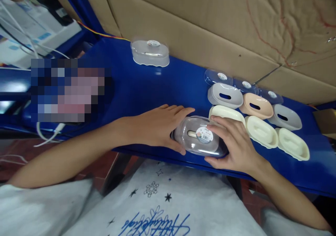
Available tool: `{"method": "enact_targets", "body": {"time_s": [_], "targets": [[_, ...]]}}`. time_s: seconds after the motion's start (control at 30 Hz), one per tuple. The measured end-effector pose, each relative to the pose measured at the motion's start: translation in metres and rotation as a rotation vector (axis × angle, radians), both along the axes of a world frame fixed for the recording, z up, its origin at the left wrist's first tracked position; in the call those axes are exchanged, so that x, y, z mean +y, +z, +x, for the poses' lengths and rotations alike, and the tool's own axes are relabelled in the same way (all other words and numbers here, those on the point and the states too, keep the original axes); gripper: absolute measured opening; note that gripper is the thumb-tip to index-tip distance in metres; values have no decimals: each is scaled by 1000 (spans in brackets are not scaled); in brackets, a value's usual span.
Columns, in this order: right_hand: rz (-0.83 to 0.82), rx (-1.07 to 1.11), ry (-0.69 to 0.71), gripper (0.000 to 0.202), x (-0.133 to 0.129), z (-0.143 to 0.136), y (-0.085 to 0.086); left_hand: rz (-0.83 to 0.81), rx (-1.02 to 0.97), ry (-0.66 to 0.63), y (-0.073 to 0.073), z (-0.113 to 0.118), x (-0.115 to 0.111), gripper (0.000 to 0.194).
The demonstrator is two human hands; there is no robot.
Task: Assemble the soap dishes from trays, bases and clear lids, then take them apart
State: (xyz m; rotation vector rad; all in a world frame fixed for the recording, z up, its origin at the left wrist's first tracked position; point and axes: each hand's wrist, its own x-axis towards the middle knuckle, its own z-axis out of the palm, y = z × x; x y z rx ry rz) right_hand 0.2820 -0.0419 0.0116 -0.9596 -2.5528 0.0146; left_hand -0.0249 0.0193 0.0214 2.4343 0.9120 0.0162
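A soap box [191, 143] with a clear domed lid and a round label lies at the table's front edge, between my two hands. My left hand [157, 126] is around its left end, thumb on the near side and fingers along the far side. The right end is in my right hand [233, 143], with the thumb in front and fingers over the lid near the label. Right of it stand three cream trays [262, 131], the leftmost partly hidden by my right hand. Behind them are a grey slotted base [225, 95], a peach one [257, 106] and another grey one [287, 117].
Three clear lids [219, 77] lie in a row behind the bases. A lidded grey soap box [150, 53] stands at the back of the blue table [181, 82]. Brown cardboard [183, 22] rises behind. A blurred-out item [78, 92] and white cables [49, 140] are on the left.
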Motion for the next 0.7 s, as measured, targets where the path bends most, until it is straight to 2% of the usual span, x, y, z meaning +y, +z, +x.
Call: {"method": "enact_targets", "body": {"time_s": [0.1, 0.3, 0.47, 0.7], "targets": [[-34, -35, -4, 74, 2, 2, -2, 42, -13, 2, -1, -4, 3, 128], [-82, -21, 47, 80, 7, 2, -14, 100, -95, -87, -5, -6, 8, 109], [-65, -29, 85, 82, 5, -1, -12, 113, -75, -144, -5, -8, 5, 111], [-133, -23, 96, 84, 3, -2, -9, 93, -91, -144, -2, -10, 3, 116]]}}
